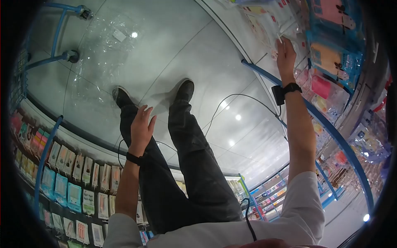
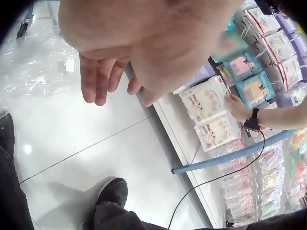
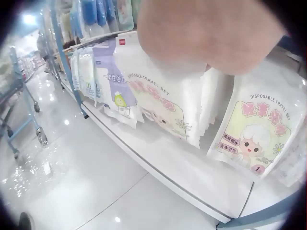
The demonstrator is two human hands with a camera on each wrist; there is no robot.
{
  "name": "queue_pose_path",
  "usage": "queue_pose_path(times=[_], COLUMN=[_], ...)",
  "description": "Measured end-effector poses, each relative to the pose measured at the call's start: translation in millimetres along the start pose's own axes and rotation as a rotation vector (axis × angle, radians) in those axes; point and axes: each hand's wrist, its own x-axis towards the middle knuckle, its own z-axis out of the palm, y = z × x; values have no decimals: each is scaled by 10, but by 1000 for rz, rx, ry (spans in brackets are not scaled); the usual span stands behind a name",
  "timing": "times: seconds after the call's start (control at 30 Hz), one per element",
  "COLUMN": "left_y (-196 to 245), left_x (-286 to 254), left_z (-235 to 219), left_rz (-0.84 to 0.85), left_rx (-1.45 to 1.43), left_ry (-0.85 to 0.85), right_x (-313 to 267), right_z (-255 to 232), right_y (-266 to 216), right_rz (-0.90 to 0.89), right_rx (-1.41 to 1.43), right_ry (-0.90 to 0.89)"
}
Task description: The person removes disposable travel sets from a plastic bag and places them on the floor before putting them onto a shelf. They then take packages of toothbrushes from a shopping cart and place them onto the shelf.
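My left hand [image 1: 142,131] hangs over the floor in front of my legs, fingers loosely extended and holding nothing. In the left wrist view its fingers [image 2: 100,79] point down, away from the shelf. My right hand [image 1: 286,60] reaches to the shelf at the right, its fingertips at the top edge of white packets printed "disposable travel set". The left wrist view has these packets [image 2: 217,130] beside the right hand [image 2: 237,108]. Up close, one packet [image 3: 259,127] hangs right of the hand and another [image 3: 158,100] left; the fingertips are hidden, so I cannot tell whether they pinch one.
A blue rail [image 1: 331,124] curves alongside my right forearm. Clear plastic wrap [image 1: 99,62] lies on the floor near a wheeled blue cart [image 1: 53,37]. Racks of small hanging packs [image 1: 74,194] stand at the left. A purple packet [image 3: 115,86] hangs farther along the white shelf [image 3: 182,172]. A cable crosses the floor.
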Motion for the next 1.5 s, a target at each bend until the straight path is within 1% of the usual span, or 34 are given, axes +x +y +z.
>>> queue_pose_path(times=[0.03,0.07,0.1,0.17,0.2,0.27,0.3,0.37,0.4,0.47,0.6,0.67,0.7,0.77,0.8,0.87,0.9,0.97,1.0,1.07,1.1,1.17,1.2,1.27,1.3,1.37,1.43,1.5], left_y=[16,30,41,67,89,131,137,144,139,138,110,111,97,55,49,36,28,29,26,13,7,-8,-19,-33,-35,-50,-75,-100], left_x=[1,2,8,23,30,40,31,39,39,33,18,11,2,-12,-17,-25,-21,-21,-16,-12,-15,-18,-27,-57,-56,-64,-72,-41], left_z=[7,14,21,38,43,46,48,67,69,87,76,59,55,50,48,38,28,5,0,-8,-7,-3,-2,18,16,16,15,5], left_rz=[-1,-3,-3,22,21,1,-4,26,25,12,-1,-18,-20,-7,-7,-40,-39,-34,-35,-55,-56,-55,-56,-58,-63,-74,-73,-71], left_rx=[-1,-2,-1,-10,-8,-30,-28,-1,-1,-36,-42,-47,-48,-52,-53,-44,-44,-32,-36,-57,-62,-70,-76,-71,-52,-73,-91,-108], left_ry=[-6,-11,-12,-8,-8,-27,-27,-8,-10,-29,-36,-34,-34,-25,-25,-41,-41,-51,-53,-57,-58,-39,-37,-34,-50,-56,-48,-41], right_x=[37,66,94,147,127,98,95,113,136,203,245,212,174,110,106,97,115,176,193,237,221,190,187,211,279,368,512,628], right_z=[-16,-41,-35,-14,-24,-36,-14,13,20,12,63,62,61,66,47,0,0,23,39,72,59,49,69,85,80,122,110,124], right_y=[48,67,128,189,211,89,98,114,122,47,223,155,115,-39,-34,11,58,92,113,-33,-14,49,76,111,133,118,149,125], right_rz=[-20,29,31,-91,-90,32,32,10,11,-7,26,-149,-149,-26,-26,77,77,-34,-33,-25,-26,39,34,-43,-56,-21,-21,214], right_rx=[7,-42,-41,-143,-142,-85,-81,56,56,-20,20,-151,-151,-105,-107,-15,-16,33,30,-16,-20,-114,-119,-60,-72,-141,-190,-309], right_ry=[-7,-32,-32,4,4,-2,-6,-3,-3,-112,-56,-23,-25,-80,-81,-13,-12,-81,-83,-101,-103,-115,-117,-50,-51,22,19,130])
